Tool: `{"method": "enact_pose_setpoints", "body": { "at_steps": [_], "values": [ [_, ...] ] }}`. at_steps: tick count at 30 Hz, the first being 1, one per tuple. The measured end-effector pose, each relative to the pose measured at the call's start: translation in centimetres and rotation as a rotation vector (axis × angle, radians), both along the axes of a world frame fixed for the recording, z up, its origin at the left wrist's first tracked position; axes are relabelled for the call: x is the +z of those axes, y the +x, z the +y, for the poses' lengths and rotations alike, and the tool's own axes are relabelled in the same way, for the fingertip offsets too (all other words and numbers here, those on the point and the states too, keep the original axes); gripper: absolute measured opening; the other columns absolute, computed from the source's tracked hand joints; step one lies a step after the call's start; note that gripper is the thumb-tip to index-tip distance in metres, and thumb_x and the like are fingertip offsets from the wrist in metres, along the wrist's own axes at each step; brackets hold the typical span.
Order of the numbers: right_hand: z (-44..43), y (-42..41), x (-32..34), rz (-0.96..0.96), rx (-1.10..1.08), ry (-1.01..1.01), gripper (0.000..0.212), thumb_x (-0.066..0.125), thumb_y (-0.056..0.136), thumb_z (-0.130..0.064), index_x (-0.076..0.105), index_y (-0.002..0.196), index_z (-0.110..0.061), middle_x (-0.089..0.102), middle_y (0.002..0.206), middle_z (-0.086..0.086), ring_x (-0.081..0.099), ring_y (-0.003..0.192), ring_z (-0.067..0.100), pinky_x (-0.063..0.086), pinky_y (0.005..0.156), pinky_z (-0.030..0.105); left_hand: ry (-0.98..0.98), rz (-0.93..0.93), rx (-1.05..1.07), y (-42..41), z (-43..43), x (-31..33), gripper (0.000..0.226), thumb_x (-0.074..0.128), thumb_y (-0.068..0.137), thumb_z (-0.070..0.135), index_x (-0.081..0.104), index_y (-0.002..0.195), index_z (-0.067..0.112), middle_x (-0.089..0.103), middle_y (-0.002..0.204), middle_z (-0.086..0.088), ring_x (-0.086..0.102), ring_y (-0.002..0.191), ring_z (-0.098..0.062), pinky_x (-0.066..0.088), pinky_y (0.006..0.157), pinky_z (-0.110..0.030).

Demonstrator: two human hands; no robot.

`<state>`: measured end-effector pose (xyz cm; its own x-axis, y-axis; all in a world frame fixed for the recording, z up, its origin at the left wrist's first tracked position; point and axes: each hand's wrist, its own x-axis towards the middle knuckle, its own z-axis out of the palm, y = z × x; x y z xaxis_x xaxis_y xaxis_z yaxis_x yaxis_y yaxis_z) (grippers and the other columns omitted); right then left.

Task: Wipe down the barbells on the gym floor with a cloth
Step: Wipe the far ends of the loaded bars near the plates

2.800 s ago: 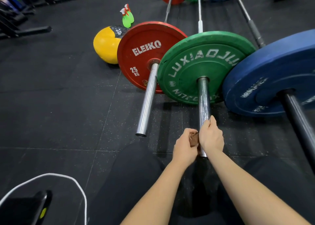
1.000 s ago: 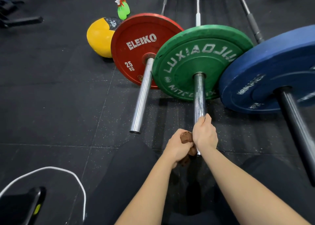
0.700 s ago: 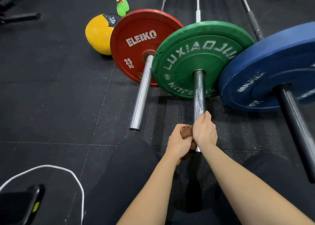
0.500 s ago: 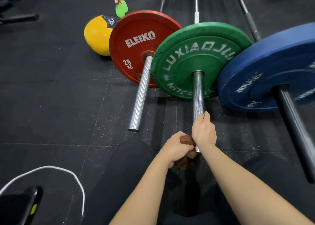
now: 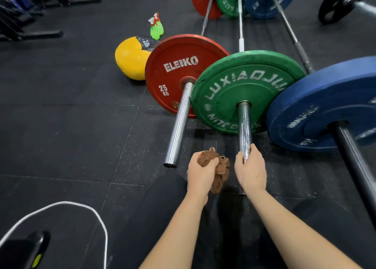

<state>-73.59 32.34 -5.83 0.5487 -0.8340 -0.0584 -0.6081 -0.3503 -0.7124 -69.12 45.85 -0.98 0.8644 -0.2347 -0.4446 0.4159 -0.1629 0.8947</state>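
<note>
The left hand (image 5: 200, 173) is closed around a crumpled brown cloth (image 5: 220, 174); part of the cloth hangs out below the fingers. The cloth is in the air, just beside the bar on its left, and does not touch it. The right hand (image 5: 252, 171) is clamped on the near end of the chrome sleeve of the middle barbell (image 5: 244, 126), with the fingers curled around the metal.

This sleeve goes up into a green plate (image 5: 244, 89). On its left lies the second barbell (image 5: 180, 124), with a ribbed chrome sleeve and a red plate (image 5: 175, 69) marked ELEIKO and 25 KG. On the right lies the third barbell (image 5: 354, 158), with a dark sleeve and a blue plate (image 5: 317, 109). The three bars lie side by side on the black rubber floor (image 5: 71, 126), and in this view the plates overlap one another.

Behind the red plate a yellow ball (image 5: 130, 58) sits on the floor, and a little beyond it stands a green spray bottle (image 5: 156, 29). A white cable (image 5: 81, 205) makes a loop at the lower left.
</note>
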Motion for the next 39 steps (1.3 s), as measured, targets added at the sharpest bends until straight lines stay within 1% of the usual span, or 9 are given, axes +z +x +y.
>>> {"method": "enact_pose_setpoints", "body": {
  "at_steps": [7, 11, 13, 16, 19, 22, 26, 30, 39],
  "values": [
    [0.6, 0.2, 0.0, 0.008, 0.112, -0.153, 0.052, 0.048, 0.104, -0.031, 0.042, 0.151, -0.01, 0.04, 0.16, 0.007, 0.038, 0.144, 0.027, 0.039, 0.11, 0.044, -0.116, 0.001, 0.08, 0.3, 0.2, 0.8, 0.027, 0.074, 0.093, 0.024, 0.062, 0.115, 0.032, 0.073, 0.11, 0.008, 0.07, 0.101, -0.007, 0.058, 0.093, -0.031],
    [1.0, -1.0, 0.5, -0.193, 0.496, -0.268, 0.073, 0.055, 0.096, -0.051, 0.035, 0.156, -0.015, 0.027, 0.167, 0.001, 0.026, 0.153, 0.014, 0.025, 0.121, 0.032, -0.215, 0.07, 0.053, 1.4, 0.5, 2.2, 0.03, 0.07, 0.095, 0.021, 0.061, 0.121, 0.031, 0.073, 0.114, 0.006, 0.071, 0.104, -0.01, 0.056, 0.08, -0.023],
    [1.1, -1.3, 1.0, -0.209, 0.644, -0.175, 0.095, 0.066, 0.084, -0.059, 0.021, 0.16, -0.025, 0.018, 0.169, -0.006, 0.019, 0.154, 0.008, 0.023, 0.122, 0.026, -0.231, 0.149, -0.036, 1.7, 0.6, 2.7, 0.027, 0.069, 0.093, 0.028, 0.064, 0.12, 0.028, 0.074, 0.113, 0.002, 0.071, 0.104, -0.015, 0.057, 0.079, -0.027],
    [2.0, -0.9, 2.4, -0.28, 0.698, 0.144, 0.113, 0.083, 0.073, -0.05, 0.013, 0.161, -0.035, 0.035, 0.156, -0.028, 0.041, 0.142, 0.001, 0.037, 0.114, 0.025, -0.252, 0.273, -0.176, 2.2, 0.8, 3.3, 0.047, 0.065, 0.087, 0.056, 0.071, 0.117, 0.02, 0.076, 0.111, -0.005, 0.073, 0.104, -0.022, 0.057, 0.091, -0.038],
    [3.4, 0.3, 4.2, -0.414, 0.633, 0.198, 0.083, 0.084, 0.078, -0.004, 0.044, 0.147, -0.03, 0.06, 0.133, -0.023, 0.06, 0.125, 0.006, 0.047, 0.103, 0.023, -0.211, 0.168, -0.166, 4.3, 1.5, 4.1, 0.074, 0.049, 0.081, 0.085, 0.069, 0.117, 0.023, 0.076, 0.109, -0.003, 0.073, 0.102, -0.022, 0.055, 0.095, -0.042],
    [3.5, 2.4, 6.7, -0.535, 0.446, 0.15, 0.055, 0.068, 0.079, 0.015, 0.064, 0.113, -0.029, 0.071, 0.107, -0.015, 0.066, 0.103, 0.005, 0.05, 0.089, 0.019, 0.114, -0.234, -0.015, 8.4, 3.8, 5.1, 0.055, 0.034, 0.095, 0.074, 0.063, 0.107, 0.03, 0.07, 0.101, 0.003, 0.066, 0.098, -0.018, 0.051, 0.092, -0.043],
    [2.1, 6.5, 8.0, -0.6, 0.305, 0.464, 0.036, 0.061, 0.093, 0.006, 0.068, 0.108, -0.026, 0.075, 0.101, -0.006, 0.068, 0.098, 0.01, 0.053, 0.089, 0.029, 0.285, -0.18, 0.151, 13.6, 5.3, 2.9, 0.033, 0.045, 0.105, 0.046, 0.062, 0.107, 0.019, 0.067, 0.101, -0.002, 0.064, 0.092, -0.019, 0.056, 0.073, -0.038],
    [3.2, 9.9, 8.0, -0.657, 0.202, 0.61, 0.031, 0.054, 0.096, 0.003, 0.07, 0.107, -0.022, 0.075, 0.098, -0.005, 0.069, 0.092, 0.009, 0.052, 0.082, 0.023, 0.676, -0.225, -0.086, 14.3, 4.3, -1.5, 0.054, 0.042, 0.102, 0.06, 0.049, 0.133, 0.017, 0.058, 0.131, -0.01, 0.053, 0.122, -0.032, 0.047, 0.096, -0.046],
    [2.3, 19.8, 8.8, -0.596, 0.221, 0.426, 0.024, 0.063, 0.085, -0.011, 0.067, 0.104, -0.027, 0.071, 0.095, -0.007, 0.068, 0.091, 0.01, 0.057, 0.094, 0.037, 0.785, -0.194, -0.226, 15.2, 3.6, -3.6, 0.07, 0.011, 0.105, 0.062, 0.05, 0.136, 0.012, 0.064, 0.128, -0.016, 0.061, 0.114, -0.034, 0.045, 0.089, -0.044]
  ]
}}
